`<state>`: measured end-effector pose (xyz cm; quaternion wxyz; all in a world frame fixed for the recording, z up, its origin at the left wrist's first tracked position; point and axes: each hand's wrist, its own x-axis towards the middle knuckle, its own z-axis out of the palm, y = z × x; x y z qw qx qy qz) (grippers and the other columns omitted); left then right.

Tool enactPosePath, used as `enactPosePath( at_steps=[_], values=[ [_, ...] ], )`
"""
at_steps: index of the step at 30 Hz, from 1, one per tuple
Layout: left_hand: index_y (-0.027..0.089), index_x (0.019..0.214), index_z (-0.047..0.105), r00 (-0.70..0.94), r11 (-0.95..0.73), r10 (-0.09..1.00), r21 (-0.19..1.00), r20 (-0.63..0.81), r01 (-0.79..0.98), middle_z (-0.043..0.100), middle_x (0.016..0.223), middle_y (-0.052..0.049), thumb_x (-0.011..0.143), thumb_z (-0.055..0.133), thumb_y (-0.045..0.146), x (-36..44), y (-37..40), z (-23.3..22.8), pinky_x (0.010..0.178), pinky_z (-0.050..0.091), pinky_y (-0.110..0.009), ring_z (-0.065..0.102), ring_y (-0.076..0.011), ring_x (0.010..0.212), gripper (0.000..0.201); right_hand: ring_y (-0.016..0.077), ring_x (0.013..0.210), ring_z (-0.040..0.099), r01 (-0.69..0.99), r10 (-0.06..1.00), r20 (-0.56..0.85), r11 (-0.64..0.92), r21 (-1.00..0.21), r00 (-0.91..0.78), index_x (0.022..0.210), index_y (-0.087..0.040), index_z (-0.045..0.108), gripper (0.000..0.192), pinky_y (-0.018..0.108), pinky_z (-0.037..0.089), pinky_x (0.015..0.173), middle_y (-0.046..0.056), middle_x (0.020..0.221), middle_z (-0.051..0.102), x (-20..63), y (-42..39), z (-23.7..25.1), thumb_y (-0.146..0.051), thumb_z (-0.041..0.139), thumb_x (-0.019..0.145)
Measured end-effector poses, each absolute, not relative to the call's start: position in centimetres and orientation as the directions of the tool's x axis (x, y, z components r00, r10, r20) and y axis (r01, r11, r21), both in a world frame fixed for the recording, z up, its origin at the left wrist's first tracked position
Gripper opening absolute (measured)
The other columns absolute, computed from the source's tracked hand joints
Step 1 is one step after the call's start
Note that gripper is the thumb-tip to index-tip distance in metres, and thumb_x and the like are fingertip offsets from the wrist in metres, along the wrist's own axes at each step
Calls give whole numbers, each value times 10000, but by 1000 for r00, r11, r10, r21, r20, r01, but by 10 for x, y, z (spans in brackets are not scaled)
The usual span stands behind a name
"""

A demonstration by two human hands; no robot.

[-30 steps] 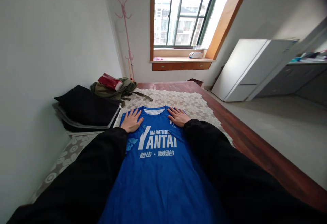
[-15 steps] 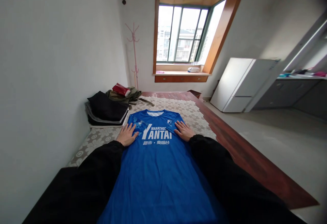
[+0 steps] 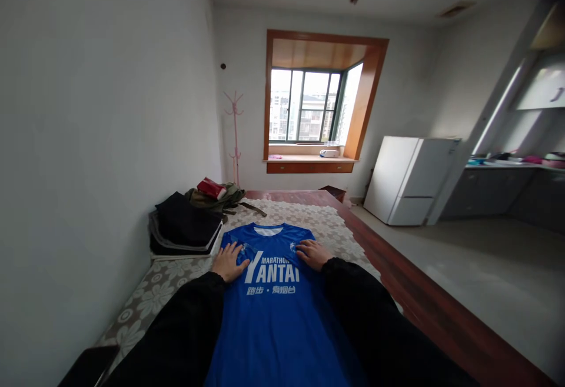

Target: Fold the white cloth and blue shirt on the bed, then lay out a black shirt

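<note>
A blue short-sleeved T-shirt (image 3: 278, 331) lies spread front side up, its collar pointing away from me. White lettering reading "MARATHON YANTAI" crosses its chest. My left hand (image 3: 230, 262) rests flat on the left chest and sleeve area, fingers apart. On the other side, my right hand (image 3: 314, 254) lies palm down over the right chest beside a small white logo, its fingers stretched out. Neither hand grips the fabric. Both sleeves of the shirt are partly covered by my hands and forearms.
A patterned cloth (image 3: 154, 293) covers the reddish wooden table (image 3: 375, 240) under the shirt. To the left, a stack of dark folded cloths (image 3: 188, 222) sits against the wall, with an olive bag (image 3: 232, 196) and a red packet (image 3: 212, 187) behind. A dark flat object (image 3: 90, 366) is at lower left.
My view has tilted upward, so the shirt sits lower in the picture. Both hands have shifted slightly inward over the chest, staying flat on the shirt.
</note>
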<state>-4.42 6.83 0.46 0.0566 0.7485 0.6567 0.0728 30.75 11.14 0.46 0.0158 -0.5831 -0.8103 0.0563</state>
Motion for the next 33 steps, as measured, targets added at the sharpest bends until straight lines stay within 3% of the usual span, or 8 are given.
enactPosePath(
  at_steps=[3,9,15,19,25,33],
  values=[
    [214,1526,363,115,-124,992,188,56,974,284,1629,-85,898,323,660,-42,67,-4,1226,133,-479,165,-311,1518,772,299,1477,255,921,925,-48,371,-116,-378,1485,-282,467,594,462,195,1196,53,1585,368,314,120,-1,-551,360,966],
    [202,1553,310,113,-118,993,188,38,975,224,1644,-96,898,267,691,-46,70,-8,1218,127,-514,152,-328,1518,819,305,1513,130,961,965,10,260,-89,-261,1571,-257,283,644,512,159,1192,60,1648,204,314,117,-30,-546,269,996],
    [226,1455,489,138,-145,989,180,49,973,430,1556,-112,884,381,664,-51,82,4,1157,292,-479,360,-339,1438,728,331,1466,256,958,960,52,278,-75,-275,1523,-224,386,624,494,210,1170,112,1594,329,308,116,-21,-526,341,979],
    [270,1422,515,125,-144,985,169,117,975,462,1531,-74,920,380,609,-52,84,1,1174,263,-433,351,-290,1438,621,339,1375,383,960,959,123,267,-80,-256,1399,-199,512,574,493,277,1130,148,1474,476,299,123,-19,-534,415,943],
    [192,1552,287,58,-77,991,161,120,984,237,1638,-159,877,337,751,-54,86,-15,1199,138,-517,178,-356,1506,878,341,1496,160,981,981,170,123,-151,-96,1434,-125,418,743,477,140,1201,154,1608,265,294,126,-39,-662,347,926],
    [203,1539,335,51,-73,990,171,130,983,265,1626,-164,830,335,817,-57,90,-17,1196,148,-516,178,-380,1504,938,324,1516,74,985,989,113,111,-128,-97,1553,-109,266,903,478,85,1213,148,1642,175,297,131,-44,-742,224,910]
  ],
)
